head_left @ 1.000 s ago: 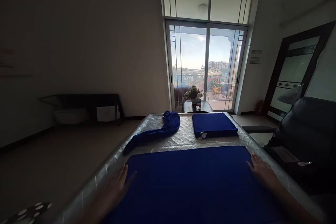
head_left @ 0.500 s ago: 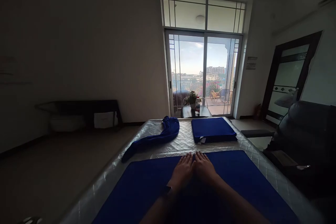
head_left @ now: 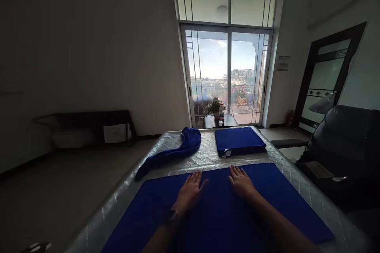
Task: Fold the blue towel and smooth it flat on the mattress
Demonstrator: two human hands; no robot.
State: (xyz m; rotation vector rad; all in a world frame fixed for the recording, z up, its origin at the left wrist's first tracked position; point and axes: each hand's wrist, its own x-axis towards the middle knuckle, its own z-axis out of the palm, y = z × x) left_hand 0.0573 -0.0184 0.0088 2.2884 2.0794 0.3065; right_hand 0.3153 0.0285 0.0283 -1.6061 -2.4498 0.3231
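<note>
A blue cloth (head_left: 216, 213) lies spread flat over the near part of a mattress (head_left: 169, 172) with a shiny quilted cover. Close to the cloth's far edge, my left hand (head_left: 190, 191) rests palm down on it, fingers stretched out and thumb apart. To its right my right hand (head_left: 241, 182) also lies flat on the cloth, with a gap of bare cloth between the two. Neither hand holds anything. Beyond my hands sits a folded blue cloth (head_left: 239, 139) with a small white tag. A crumpled, twisted blue cloth (head_left: 175, 152) lies to the left of it.
Behind the mattress stands a small dark table (head_left: 210, 121) with a potted plant (head_left: 215, 106) and a bottle (head_left: 221, 114). A black armchair (head_left: 353, 146) is close on the right. Sliding glass doors (head_left: 227, 75) fill the back. A dark bench-like frame (head_left: 92, 120) stands at left.
My hands were side by side at the middle of the cloth; now they have slid apart, the left one leftward and the right one rightward. The camera view has tilted slightly downward.
</note>
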